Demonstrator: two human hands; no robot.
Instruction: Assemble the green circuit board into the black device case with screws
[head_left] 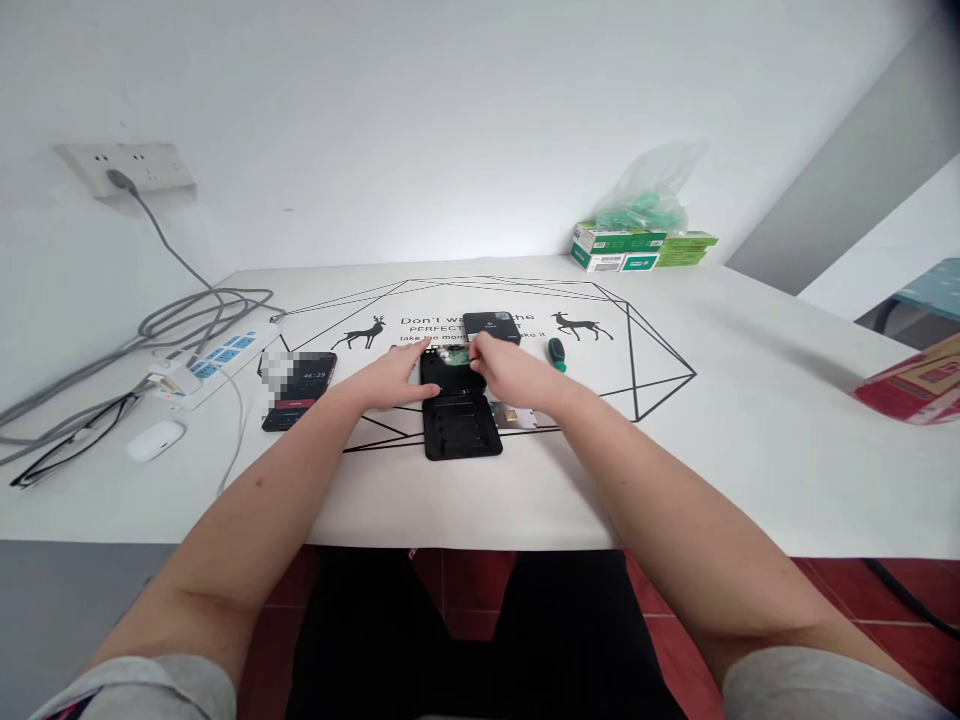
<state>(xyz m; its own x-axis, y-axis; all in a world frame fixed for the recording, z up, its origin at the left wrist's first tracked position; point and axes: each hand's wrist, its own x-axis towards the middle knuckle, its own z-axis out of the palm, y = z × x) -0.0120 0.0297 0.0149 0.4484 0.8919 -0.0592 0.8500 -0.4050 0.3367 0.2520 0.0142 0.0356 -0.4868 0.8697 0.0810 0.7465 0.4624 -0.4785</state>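
Observation:
A black hinged case [463, 428] lies spread open on the table, its near half showing a shallow moulded inside. In the far half sits a shiny, greenish part [455, 356], mostly covered by fingers. My left hand [390, 378] holds the far half at its left side, thumb near the hinge and forefinger at the top edge. At the upper right corner my right hand [506, 370] is closed in a pinch; what is between the fingertips is hidden. Just behind lies a black flat box-shaped device [491, 326]. A small clear-and-yellowish packet [516, 416] lies under my right wrist.
A green-and-black screwdriver [556, 354] lies to the right. On the left are a phone [319, 380], a power strip [225, 357] with cables, a white mouse [155, 440] and glasses [75, 437]. Green-white boxes [619, 245] stand by the wall; a red package [915, 385] sits far right.

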